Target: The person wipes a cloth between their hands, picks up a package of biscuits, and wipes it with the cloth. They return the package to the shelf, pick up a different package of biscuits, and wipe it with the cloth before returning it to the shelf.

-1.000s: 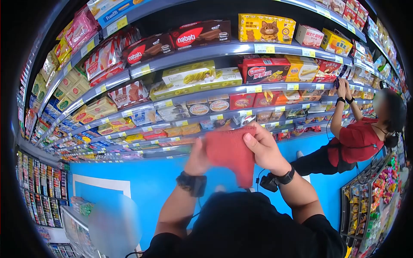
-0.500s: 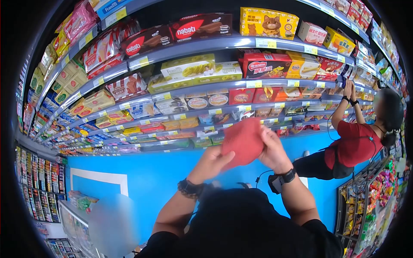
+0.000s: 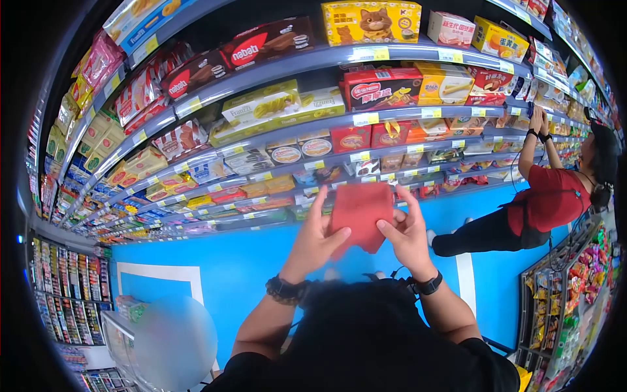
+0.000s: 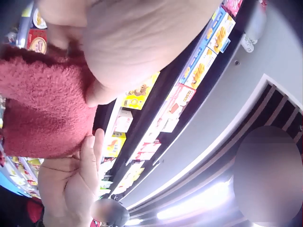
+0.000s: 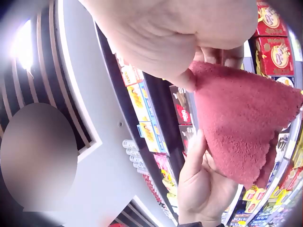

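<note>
Above the blue floor (image 3: 228, 261), head: left hand (image 3: 315, 243) and right hand (image 3: 409, 242) grasp red cloth (image 3: 361, 212) in their fingers | left wrist: fleecy pile shows, suiting level grips | right wrist: layered edge hangs free, calling for light, even tension

Long curved shelves (image 3: 274, 68) with boxed snacks (image 3: 382, 89) and packaged sweets (image 3: 104, 59) in tiered rows.

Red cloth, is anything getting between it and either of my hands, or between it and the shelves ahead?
Nothing visible is. Your left hand and right hand both hold the red cloth directly, and no object shows between it and the shelves.
</note>
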Tool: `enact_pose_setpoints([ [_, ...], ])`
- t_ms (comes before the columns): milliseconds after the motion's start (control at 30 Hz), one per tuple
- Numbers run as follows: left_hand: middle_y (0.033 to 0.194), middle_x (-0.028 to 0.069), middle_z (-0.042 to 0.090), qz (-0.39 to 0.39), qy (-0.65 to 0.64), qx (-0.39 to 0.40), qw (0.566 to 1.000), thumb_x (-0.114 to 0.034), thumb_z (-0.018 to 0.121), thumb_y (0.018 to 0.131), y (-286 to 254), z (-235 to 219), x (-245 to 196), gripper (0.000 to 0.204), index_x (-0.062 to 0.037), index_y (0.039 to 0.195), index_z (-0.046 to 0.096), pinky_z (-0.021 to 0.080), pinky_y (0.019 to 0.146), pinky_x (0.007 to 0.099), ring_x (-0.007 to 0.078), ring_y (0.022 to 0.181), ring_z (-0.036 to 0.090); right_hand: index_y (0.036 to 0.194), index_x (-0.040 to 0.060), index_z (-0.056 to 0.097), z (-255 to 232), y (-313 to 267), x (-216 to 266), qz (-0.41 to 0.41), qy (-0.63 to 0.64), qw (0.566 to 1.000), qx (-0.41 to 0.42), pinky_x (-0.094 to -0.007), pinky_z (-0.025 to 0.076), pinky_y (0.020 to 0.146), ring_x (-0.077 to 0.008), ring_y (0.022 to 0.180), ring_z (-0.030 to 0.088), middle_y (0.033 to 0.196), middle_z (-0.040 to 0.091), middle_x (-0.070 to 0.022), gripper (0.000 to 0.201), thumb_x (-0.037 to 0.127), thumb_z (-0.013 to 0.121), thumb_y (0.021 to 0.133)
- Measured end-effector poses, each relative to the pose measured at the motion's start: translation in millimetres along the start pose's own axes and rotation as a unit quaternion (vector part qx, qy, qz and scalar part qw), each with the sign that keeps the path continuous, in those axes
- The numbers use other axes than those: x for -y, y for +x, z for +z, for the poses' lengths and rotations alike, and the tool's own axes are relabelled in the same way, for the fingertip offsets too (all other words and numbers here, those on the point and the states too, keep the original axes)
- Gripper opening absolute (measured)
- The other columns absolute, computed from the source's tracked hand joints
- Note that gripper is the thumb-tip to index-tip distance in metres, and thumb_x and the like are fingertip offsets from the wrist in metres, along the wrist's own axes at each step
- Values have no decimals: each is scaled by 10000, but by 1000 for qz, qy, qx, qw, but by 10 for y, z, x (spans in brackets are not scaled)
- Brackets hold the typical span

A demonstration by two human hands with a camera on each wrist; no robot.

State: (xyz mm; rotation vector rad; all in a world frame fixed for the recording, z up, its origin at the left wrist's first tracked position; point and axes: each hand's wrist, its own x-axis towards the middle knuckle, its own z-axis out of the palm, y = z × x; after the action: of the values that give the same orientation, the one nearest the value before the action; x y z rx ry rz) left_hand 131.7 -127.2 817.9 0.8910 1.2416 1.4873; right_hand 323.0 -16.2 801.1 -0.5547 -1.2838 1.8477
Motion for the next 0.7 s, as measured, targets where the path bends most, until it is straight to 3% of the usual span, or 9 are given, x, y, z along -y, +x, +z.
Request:
enact_pose_setpoints([
  [100, 1260, 124, 702, 2, 98, 14, 995, -14, 727, 956, 40, 100, 154, 618, 6, 1522, 477, 561, 899, 312, 153, 1089, 688, 1431, 10, 544, -244, -32, 16, 11, -68, 996, 53, -309, 582, 868, -150, 1065, 685, 1200, 695, -116, 546, -75, 728, 924],
  [167, 1198, 131, 732, 32, 218, -16, 975, -38, 769, 924, 36, 237, 61, 565, 3, 1449, 565, 572, 872, 313, 152, 1034, 704, 1355, 7, 622, -383, -59, 20, 31, -109, 991, 74, -305, 589, 832, -152, 1030, 693, 1222, 683, -114, 472, -67, 752, 908],
  [300, 1029, 120, 765, 103, 377, -75, 917, -106, 852, 843, 66, 470, 61, 462, -26, 1277, 715, 578, 780, 327, 171, 883, 721, 1303, 15, 662, -613, -50, 85, -11, -201, 977, 65, -310, 590, 773, -142, 928, 708, 1164, 698, -102, 446, -46, 788, 879],
  [367, 981, 118, 755, 87, 409, -80, 905, -133, 863, 824, 70, 616, 7, 419, -37, 1213, 741, 564, 759, 337, 191, 847, 708, 1280, 20, 678, -688, -29, 155, -59, -249, 964, 70, -307, 583, 748, -133, 870, 708, 1130, 700, -102, 429, -33, 799, 872],
  [500, 919, 100, 721, 107, 463, -70, 877, -166, 863, 823, 133, 751, 35, 324, -48, 1108, 764, 537, 732, 355, 226, 789, 669, 1272, 11, 675, -984, -11, 199, 65, -187, 976, 92, -298, 569, 816, -135, 945, 682, 1224, 663, -101, 411, -53, 788, 882],
  [567, 936, 84, 707, 210, 509, -56, 833, -179, 841, 857, 212, 758, 24, 288, -31, 1082, 738, 533, 751, 352, 204, 816, 660, 1252, 22, 687, -1148, 27, 180, 81, -192, 973, 96, -290, 547, 806, -125, 1012, 678, 1246, 670, -108, 390, 22, 810, 883],
  [600, 945, 76, 701, 262, 529, -47, 805, -185, 830, 875, 242, 774, 24, 274, -23, 1069, 725, 531, 761, 350, 193, 830, 656, 1264, 22, 678, -1230, 42, 199, 10, -274, 955, 113, -299, 541, 843, -127, 1058, 664, 1271, 663, -104, 388, 36, 802, 897],
  [667, 956, 44, 674, 133, 368, -17, 920, -206, 779, 940, 280, 853, 49, 251, -20, 1081, 686, 519, 772, 330, 150, 845, 629, 1287, 24, 658, -1368, 73, 252, -134, -428, 882, 142, -318, 531, 918, -132, 1150, 635, 1321, 650, -95, 386, 66, 787, 925],
  [700, 962, 28, 661, 66, 278, -1, 958, -216, 754, 973, 310, 892, 59, 243, -19, 1087, 667, 513, 777, 319, 129, 853, 616, 1301, 25, 643, -1374, 91, 264, -74, -291, 943, 143, -332, 523, 948, -137, 1176, 624, 1344, 637, -95, 387, 84, 774, 942],
])
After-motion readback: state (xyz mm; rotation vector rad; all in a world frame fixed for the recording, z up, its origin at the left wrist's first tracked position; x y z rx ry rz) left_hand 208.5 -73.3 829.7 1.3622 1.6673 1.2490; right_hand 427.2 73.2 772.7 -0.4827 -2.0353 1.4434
